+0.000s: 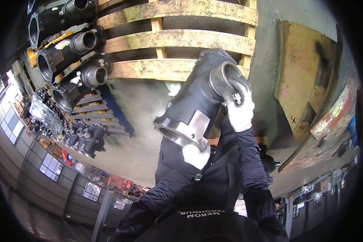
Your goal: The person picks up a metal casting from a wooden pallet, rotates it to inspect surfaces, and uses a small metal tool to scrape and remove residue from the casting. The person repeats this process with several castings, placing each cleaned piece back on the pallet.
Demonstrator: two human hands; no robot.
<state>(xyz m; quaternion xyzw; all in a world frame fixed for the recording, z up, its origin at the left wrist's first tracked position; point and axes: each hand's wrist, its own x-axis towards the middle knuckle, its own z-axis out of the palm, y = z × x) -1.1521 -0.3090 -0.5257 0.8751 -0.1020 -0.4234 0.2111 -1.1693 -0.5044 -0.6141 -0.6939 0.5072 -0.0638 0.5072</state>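
A large black metal housing (190, 94), tube-shaped with bare machined faces, is tilted in front of me above the floor. Its flanged open end (177, 135) points toward me and its far end lies over the pallet's near edge. My right hand (241, 105), in a white and grey glove, is closed around the rim of the round side port (218, 82), fingers reaching into the bore. My left hand (197, 155), gloved in white, holds the housing from below at the near flange; its fingers are mostly hidden under the metal.
A wooden slatted pallet (177, 40) lies ahead. Several similar black housings (78, 74) stand at the left, beside a dark slatted pallet (97, 107). Plywood boards (298, 68) lie at the right. More metal parts (84, 137) sit at the lower left.
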